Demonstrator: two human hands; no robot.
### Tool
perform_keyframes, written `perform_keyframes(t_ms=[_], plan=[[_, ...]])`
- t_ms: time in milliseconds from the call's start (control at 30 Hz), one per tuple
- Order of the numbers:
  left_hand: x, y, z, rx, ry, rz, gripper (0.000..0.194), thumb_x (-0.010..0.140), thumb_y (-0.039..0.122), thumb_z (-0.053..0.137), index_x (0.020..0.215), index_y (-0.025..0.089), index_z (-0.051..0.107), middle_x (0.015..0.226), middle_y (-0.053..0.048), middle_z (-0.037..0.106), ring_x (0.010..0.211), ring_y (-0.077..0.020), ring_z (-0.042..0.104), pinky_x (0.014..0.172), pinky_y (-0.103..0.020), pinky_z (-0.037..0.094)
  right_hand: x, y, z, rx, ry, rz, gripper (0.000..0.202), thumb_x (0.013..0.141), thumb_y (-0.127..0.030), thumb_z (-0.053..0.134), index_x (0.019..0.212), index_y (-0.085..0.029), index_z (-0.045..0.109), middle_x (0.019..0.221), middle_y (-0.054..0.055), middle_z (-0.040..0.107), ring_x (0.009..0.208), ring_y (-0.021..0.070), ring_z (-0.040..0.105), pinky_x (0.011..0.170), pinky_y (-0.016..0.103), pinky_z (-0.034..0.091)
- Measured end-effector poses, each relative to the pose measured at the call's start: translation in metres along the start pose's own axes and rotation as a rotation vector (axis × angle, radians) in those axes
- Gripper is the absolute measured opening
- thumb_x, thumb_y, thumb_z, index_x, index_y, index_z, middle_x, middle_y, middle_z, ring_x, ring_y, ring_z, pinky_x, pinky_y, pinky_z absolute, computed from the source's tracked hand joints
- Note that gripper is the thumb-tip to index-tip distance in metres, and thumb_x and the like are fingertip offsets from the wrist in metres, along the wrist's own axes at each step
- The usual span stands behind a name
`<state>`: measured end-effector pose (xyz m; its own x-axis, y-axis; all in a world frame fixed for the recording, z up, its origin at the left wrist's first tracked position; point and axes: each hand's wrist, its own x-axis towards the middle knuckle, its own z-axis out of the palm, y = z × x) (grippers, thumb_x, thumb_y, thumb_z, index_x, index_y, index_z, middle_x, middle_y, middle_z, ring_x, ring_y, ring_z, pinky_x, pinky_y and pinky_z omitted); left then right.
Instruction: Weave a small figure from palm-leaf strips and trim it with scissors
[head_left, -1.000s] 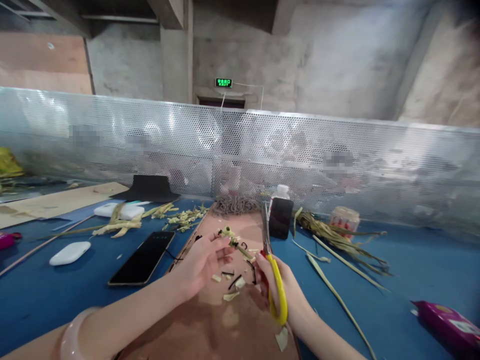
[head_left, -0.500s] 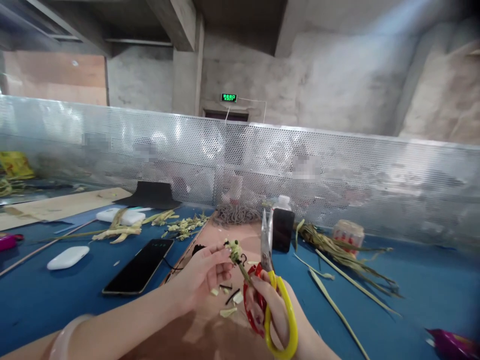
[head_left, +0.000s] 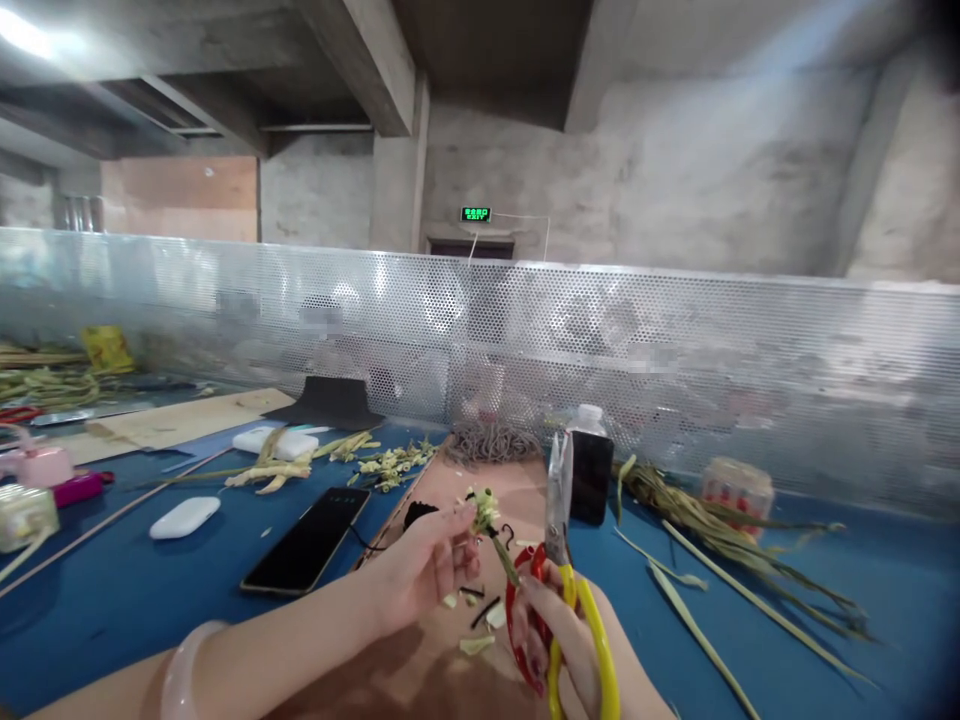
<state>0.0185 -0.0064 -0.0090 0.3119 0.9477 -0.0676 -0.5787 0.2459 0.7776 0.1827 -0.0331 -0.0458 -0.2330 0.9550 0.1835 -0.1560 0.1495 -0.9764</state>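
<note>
My left hand (head_left: 431, 560) pinches a small knotted pale-green piece (head_left: 484, 508) that looks made of plant leaf, with a dark curl at its side. From this piece a greenish strip (head_left: 506, 562) runs down to the fingers of my right hand (head_left: 559, 615). That hand is wrapped around scissors (head_left: 559, 500) with one yellow and one red handle, blades pointing up. Thumb and fingers also press on the strip's lower end. Pale and dark scraps (head_left: 476, 646) lie on the brown board (head_left: 420, 665) below my hands.
Left of the board lie a black phone (head_left: 307, 540), a white case (head_left: 185, 517) and small leaf knots (head_left: 397, 460). Grey cord (head_left: 491, 443) is coiled at the back. At right are an upright phone (head_left: 591, 478), dried leaves (head_left: 697, 510) and a clear container (head_left: 739, 490). A perforated metal screen (head_left: 675, 320) stands behind.
The whole view has shifted, so everything sits further right and a little lower, showing more of the table's left side. Both hands keep their holds with barely any movement.
</note>
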Motion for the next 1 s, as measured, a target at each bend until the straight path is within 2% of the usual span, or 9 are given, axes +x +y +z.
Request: perform_keyframes(t_ms=[133, 233, 333, 467, 600, 700, 767, 900, 1000], plan=[[-0.001, 0.000, 0.000, -0.002, -0.017, -0.005, 0.018, 0.073, 0.025, 0.075, 0.072, 0.014, 0.060, 0.061, 0.002, 0.057, 0.057, -0.0076, 0.055, 0.063, -0.020, 0.048, -0.002, -0.004, 0.002, 0.119, 0.012, 0.003, 0.034, 0.072, -0.049, 0.063, 0.061, -0.022, 0.045, 0.043, -0.006, 0.042, 0.037, 0.0093, 0.038, 0.039, 0.022, 0.035], [-0.001, 0.000, -0.001, -0.026, -0.013, -0.048, 0.017, 0.074, 0.025, 0.074, 0.072, 0.013, 0.061, 0.064, 0.001, 0.059, 0.058, -0.0086, 0.058, 0.063, -0.021, 0.048, -0.004, -0.010, 0.000, 0.082, -0.022, -0.009, 0.032, 0.073, -0.046, 0.063, 0.064, -0.021, 0.044, 0.046, -0.006, 0.044, 0.039, 0.0085, 0.038, 0.042, 0.022, 0.035], [0.000, -0.002, -0.001, -0.055, 0.006, -0.080, 0.016, 0.074, 0.024, 0.073, 0.073, 0.013, 0.062, 0.067, -0.001, 0.062, 0.061, -0.0097, 0.061, 0.066, -0.022, 0.049, -0.003, -0.013, -0.004, -0.066, 0.023, -0.050, 0.030, 0.071, -0.043, 0.065, 0.068, -0.019, 0.047, 0.053, -0.005, 0.046, 0.045, 0.0086, 0.040, 0.046, 0.021, 0.035], [0.001, -0.006, -0.002, -0.004, -0.014, -0.048, 0.010, 0.076, 0.020, 0.071, 0.080, 0.012, 0.066, 0.077, -0.005, 0.067, 0.068, -0.0119, 0.064, 0.074, -0.025, 0.051, 0.002, -0.008, -0.009, -0.284, 0.113, -0.134, 0.024, 0.070, -0.038, 0.062, 0.074, -0.017, 0.053, 0.057, -0.003, 0.050, 0.050, 0.0105, 0.044, 0.048, 0.021, 0.036], [-0.003, -0.010, -0.001, 0.111, -0.070, -0.044, 0.019, 0.074, 0.013, 0.070, 0.093, 0.012, 0.067, 0.091, -0.009, 0.069, 0.075, -0.0136, 0.065, 0.074, -0.025, 0.050, 0.007, 0.007, -0.017, -0.472, 0.211, -0.238, 0.015, 0.069, -0.028, 0.060, 0.080, -0.018, 0.059, 0.060, 0.000, 0.058, 0.053, 0.0144, 0.050, 0.051, 0.022, 0.038], [-0.008, -0.011, 0.004, 0.169, -0.150, -0.045, 0.024, 0.073, 0.011, 0.067, 0.096, 0.015, 0.066, 0.103, -0.010, 0.068, 0.085, -0.0171, 0.066, 0.079, -0.028, 0.049, 0.007, 0.014, -0.024, -0.686, 0.321, -0.349, 0.015, 0.067, -0.022, 0.059, 0.082, -0.020, 0.062, 0.058, 0.000, 0.061, 0.050, 0.0158, 0.053, 0.049, 0.023, 0.038], [-0.010, -0.013, 0.006, 0.194, -0.189, -0.024, 0.023, 0.075, 0.014, 0.067, 0.098, 0.018, 0.066, 0.104, -0.008, 0.068, 0.090, -0.0191, 0.065, 0.084, -0.031, 0.048, 0.006, 0.013, -0.027, -0.860, 0.349, -0.444, 0.020, 0.064, -0.018, 0.058, 0.084, -0.021, 0.062, 0.059, 0.001, 0.063, 0.048, 0.0167, 0.055, 0.048, 0.023, 0.037], [-0.012, -0.015, 0.006, 0.198, -0.158, 0.039, 0.015, 0.076, 0.021, 0.069, 0.090, 0.019, 0.068, 0.089, -0.005, 0.071, 0.083, -0.0177, 0.066, 0.082, -0.030, 0.049, 0.000, 0.004, -0.024, -1.130, 0.309, -0.693, 0.014, 0.067, -0.015, 0.051, 0.079, -0.020, 0.057, 0.057, 0.001, 0.061, 0.044, 0.0154, 0.053, 0.044, 0.023, 0.033], [-0.012, -0.013, 0.004, 0.218, -0.116, 0.054, 0.034, 0.071, 0.021, 0.074, 0.105, 0.023, 0.065, 0.085, -0.002, 0.070, 0.073, -0.0169, 0.066, 0.073, -0.030, 0.051, -0.004, -0.003, -0.020, -1.161, 0.233, -0.874, 0.016, 0.063, -0.010, 0.046, 0.073, -0.022, 0.049, 0.057, -0.001, 0.058, 0.046, 0.0134, 0.051, 0.046, 0.021, 0.033]])
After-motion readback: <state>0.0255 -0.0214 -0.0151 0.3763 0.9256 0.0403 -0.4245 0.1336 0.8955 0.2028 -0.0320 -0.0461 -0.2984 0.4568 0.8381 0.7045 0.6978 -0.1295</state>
